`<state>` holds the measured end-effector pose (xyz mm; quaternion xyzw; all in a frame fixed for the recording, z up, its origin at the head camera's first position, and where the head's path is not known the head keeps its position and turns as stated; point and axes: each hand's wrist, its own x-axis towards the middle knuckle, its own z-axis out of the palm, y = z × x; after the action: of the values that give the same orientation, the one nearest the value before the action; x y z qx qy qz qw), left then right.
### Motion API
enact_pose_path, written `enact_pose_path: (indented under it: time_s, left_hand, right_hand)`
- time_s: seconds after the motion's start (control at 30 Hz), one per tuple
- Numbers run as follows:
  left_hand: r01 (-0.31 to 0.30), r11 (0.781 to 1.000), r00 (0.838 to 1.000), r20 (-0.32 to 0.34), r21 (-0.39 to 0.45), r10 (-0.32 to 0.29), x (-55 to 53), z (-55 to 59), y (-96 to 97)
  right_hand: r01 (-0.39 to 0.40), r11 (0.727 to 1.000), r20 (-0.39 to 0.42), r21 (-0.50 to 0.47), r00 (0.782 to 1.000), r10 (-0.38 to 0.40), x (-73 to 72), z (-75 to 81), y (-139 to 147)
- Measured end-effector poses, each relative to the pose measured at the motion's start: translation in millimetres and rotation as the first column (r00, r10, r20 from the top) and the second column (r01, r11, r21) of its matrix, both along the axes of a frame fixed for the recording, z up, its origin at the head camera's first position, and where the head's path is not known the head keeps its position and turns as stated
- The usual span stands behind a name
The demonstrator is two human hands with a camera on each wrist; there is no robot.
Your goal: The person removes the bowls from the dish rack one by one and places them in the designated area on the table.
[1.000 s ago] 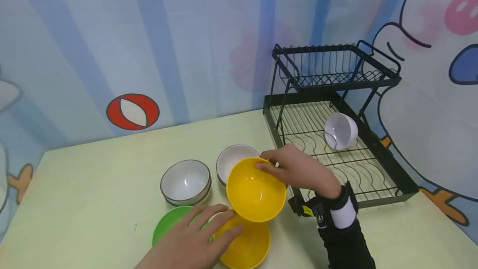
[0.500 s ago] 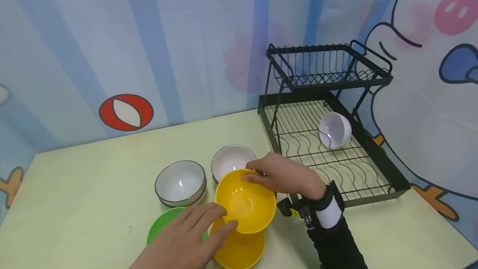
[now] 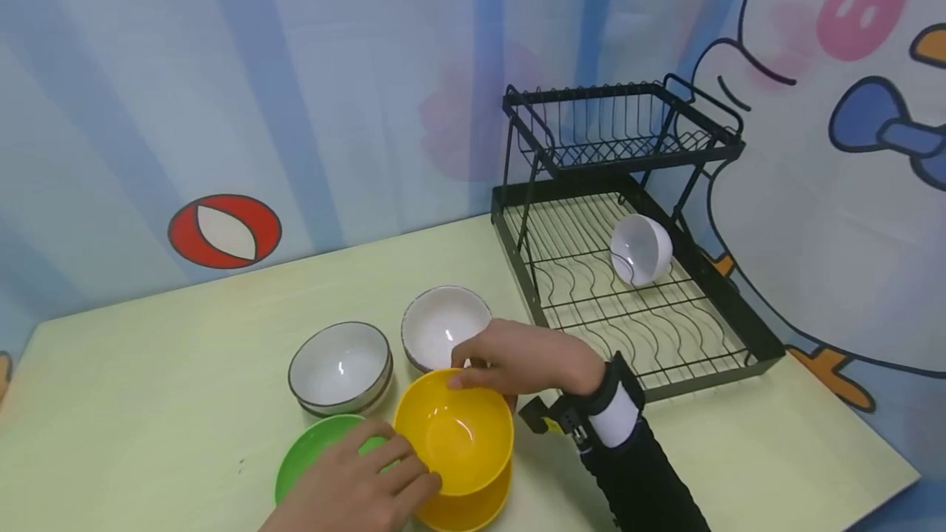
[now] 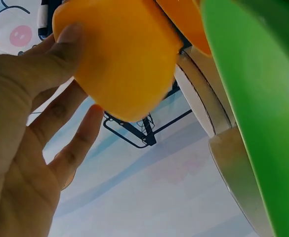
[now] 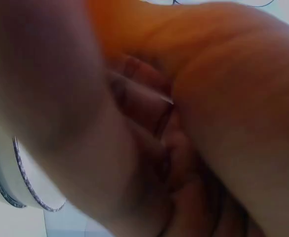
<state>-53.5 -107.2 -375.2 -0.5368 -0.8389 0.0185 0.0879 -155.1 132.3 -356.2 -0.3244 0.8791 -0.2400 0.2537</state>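
In the head view my right hand (image 3: 521,360) pinches the far rim of a yellow bowl (image 3: 458,433), thumb inside. My left hand (image 3: 362,479) has its fingers at the same bowl's near-left rim; the left wrist view shows its thumb on the yellow bowl (image 4: 124,59) and fingers on the other side. The bowl tilts above another yellow bowl (image 3: 473,511), which it mostly covers. A green bowl (image 3: 318,446) lies partly under my left hand. In the right wrist view my right hand (image 5: 134,138) is dark and blurred.
Stacked white bowls with dark rims (image 3: 340,368) stand behind the green bowl, and another white bowl (image 3: 443,323) stands to their right. At the right is a black two-tier dish rack (image 3: 628,302) holding a small white bowl (image 3: 641,249). A printed cloth backdrop (image 3: 355,89) rises behind the table.
The yellow bowl has come down and left, closer to the lower yellow bowl, in my right hand. My left fingers have curled in to its rim. The head view has shifted right.
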Motion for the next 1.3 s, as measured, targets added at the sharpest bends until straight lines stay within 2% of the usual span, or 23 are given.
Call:
enact_pose_path:
  time_s: [0.17, 0.37, 0.47, 0.57, 0.77, 0.87, 1.03, 1.2, 1.3]
  left_hand:
    - [0.013, 1.0, 0.996, 0.088, -0.018, -0.011, -1.5, -8.0, 5.3]
    - [0.054, 0.998, 0.993, 0.106, 0.031, -0.057, -2.8, -17.9, 10.4]
    - [0.045, 0.999, 0.988, 0.147, 0.029, -0.049, -2.1, -19.2, 11.1]
    - [0.026, 1.0, 0.98, 0.195, -0.011, -0.023, -1.8, -18.9, 12.4]
    - [0.02, 0.996, 0.98, 0.2, -0.09, -0.001, -2.1, -18.5, 14.8]
    - [0.037, 0.995, 0.984, 0.177, -0.097, -0.02, -3.3, -20.8, 14.6]
    - [0.058, 0.994, 0.985, 0.165, -0.095, -0.041, -5.1, -25.2, 12.4]
    - [0.023, 0.994, 0.979, 0.206, -0.109, 0.0, -4.6, -26.4, 13.7]
    - [-0.008, 0.993, 0.968, 0.249, -0.12, 0.038, -3.8, -24.4, 14.5]
  right_hand:
    - [0.056, 0.998, -0.024, -0.026, 0.998, -0.056, -4.6, 2.7, 4.6]
    - [0.116, 0.99, -0.084, -0.082, 0.989, -0.123, -7.3, 6.5, 17.0]
    - [0.155, 0.982, -0.102, -0.108, 0.981, -0.166, -9.5, 7.7, 24.8]
    - [0.188, 0.974, -0.113, -0.129, 0.973, -0.202, -11.9, 9.2, 33.5]
    - [0.272, 0.943, -0.152, -0.192, 0.941, -0.302, -14.8, 11.3, 53.0]
    - [0.303, 0.927, -0.174, -0.222, 0.923, -0.343, -15.2, 10.3, 61.8]
    - [0.319, 0.913, -0.183, -0.255, 0.911, -0.37, -15.5, 7.2, 70.3]
    - [0.33, 0.907, -0.197, -0.261, 0.902, -0.384, -17.3, 7.9, 73.6]
    - [0.336, 0.907, -0.214, -0.252, 0.895, -0.391, -18.1, 8.9, 76.0]
